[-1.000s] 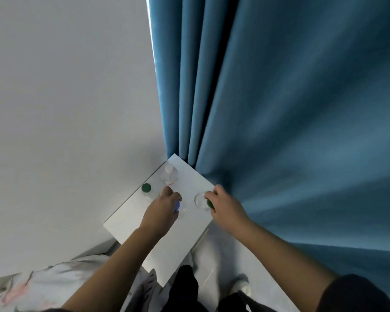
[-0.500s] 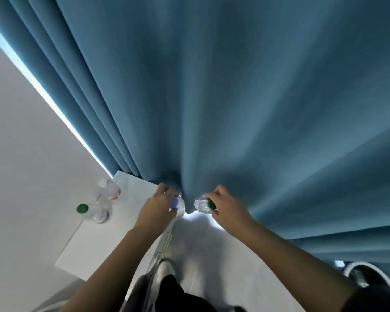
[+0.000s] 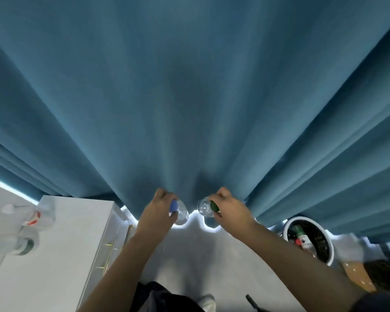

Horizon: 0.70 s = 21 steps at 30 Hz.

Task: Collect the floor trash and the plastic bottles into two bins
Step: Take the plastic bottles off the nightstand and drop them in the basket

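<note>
My left hand (image 3: 159,210) grips a clear plastic bottle with a blue cap (image 3: 180,211), held over the pale floor. My right hand (image 3: 231,209) grips a second clear bottle with a green cap (image 3: 206,207) beside it. Both bottles hang in front of the blue curtain. Two more clear bottles stand on the white cabinet (image 3: 61,255) at the left: one with a white cap and red label (image 3: 31,213), one with a green band (image 3: 20,243). A white round bin (image 3: 328,252) at the right, under the curtain hem, holds bottles.
A blue curtain (image 3: 189,86) fills most of the view ahead, with light showing under its hem. The cabinet's drawer front (image 3: 108,251) faces the floor gap where I stand. A brown object (image 3: 356,275) lies right of the bin.
The view has swung right, away from the cabinet. Both hands lifted their bottles off the cabinet top and now hold them over the floor. The bin has come into sight at the right.
</note>
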Motion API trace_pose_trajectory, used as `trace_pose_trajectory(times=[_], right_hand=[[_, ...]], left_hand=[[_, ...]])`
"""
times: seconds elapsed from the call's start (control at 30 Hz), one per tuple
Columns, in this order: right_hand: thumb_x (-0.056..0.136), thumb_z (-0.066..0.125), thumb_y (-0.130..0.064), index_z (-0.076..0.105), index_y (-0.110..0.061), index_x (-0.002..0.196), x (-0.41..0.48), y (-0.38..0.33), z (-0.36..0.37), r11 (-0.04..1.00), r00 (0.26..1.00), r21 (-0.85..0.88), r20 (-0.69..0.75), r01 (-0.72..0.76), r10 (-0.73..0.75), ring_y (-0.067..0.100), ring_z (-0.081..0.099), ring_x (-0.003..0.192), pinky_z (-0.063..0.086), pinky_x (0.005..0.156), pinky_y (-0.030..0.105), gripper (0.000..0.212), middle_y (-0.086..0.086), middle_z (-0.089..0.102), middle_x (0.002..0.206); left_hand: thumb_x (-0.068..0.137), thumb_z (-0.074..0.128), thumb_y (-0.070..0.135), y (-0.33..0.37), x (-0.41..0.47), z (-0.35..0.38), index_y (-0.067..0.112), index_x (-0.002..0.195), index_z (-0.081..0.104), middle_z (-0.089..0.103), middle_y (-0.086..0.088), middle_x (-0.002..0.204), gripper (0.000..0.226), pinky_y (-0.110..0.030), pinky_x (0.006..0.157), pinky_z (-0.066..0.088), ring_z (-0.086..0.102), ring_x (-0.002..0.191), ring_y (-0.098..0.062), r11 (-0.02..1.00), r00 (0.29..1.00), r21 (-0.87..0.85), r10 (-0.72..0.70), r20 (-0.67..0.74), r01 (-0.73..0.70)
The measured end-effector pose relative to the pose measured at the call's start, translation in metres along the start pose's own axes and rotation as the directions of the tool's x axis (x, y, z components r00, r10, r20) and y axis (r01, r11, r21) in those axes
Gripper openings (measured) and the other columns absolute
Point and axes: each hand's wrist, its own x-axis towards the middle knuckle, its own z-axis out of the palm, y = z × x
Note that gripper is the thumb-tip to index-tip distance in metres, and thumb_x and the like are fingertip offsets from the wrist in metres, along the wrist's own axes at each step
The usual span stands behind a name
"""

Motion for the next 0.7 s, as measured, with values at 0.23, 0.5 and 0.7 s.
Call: trace_pose_trajectory(times=[0.23,0.5,0.7], right_hand=[[0.089,0.05,-0.014,0.053,-0.018,0.125,-0.053,0.092,-0.004,0.974,0.972,0.073,-0.074,-0.216,0.221,0.033,0.06,0.089,0.051,0.076,0.038,0.037,0.006,0.042,0.123],[0.088,0.05,-0.01,0.055,-0.016,0.123,-0.103,0.173,0.008,0.897,0.897,0.156,-0.101,-0.413,0.43,0.035,0.062,0.09,0.052,0.076,0.041,0.036,0.009,0.045,0.12],[0.086,0.054,-0.01,0.057,-0.015,0.122,-0.123,0.243,0.01,0.812,0.817,0.204,-0.085,-0.547,0.571,0.036,0.061,0.093,0.051,0.078,0.04,0.036,0.01,0.046,0.123]], left_hand=[[0.079,0.063,0.009,0.081,0.014,0.046,0.016,0.107,0.061,0.047,-0.001,0.112,0.029,-0.032,0.08,0.049,0.059,0.087,-0.025,0.988,0.979,0.015,0.148,0.138,-0.151],[0.079,0.061,0.013,0.158,0.036,0.116,0.018,0.104,0.059,0.045,0.0,0.111,0.026,-0.041,0.078,0.051,0.058,0.085,-0.026,0.939,0.893,-0.008,0.328,0.307,-0.343],[0.079,0.058,0.014,0.215,0.058,0.174,0.018,0.106,0.059,0.046,0.001,0.11,0.027,-0.038,0.078,0.05,0.058,0.089,-0.026,0.902,0.827,-0.021,0.405,0.391,-0.432]])
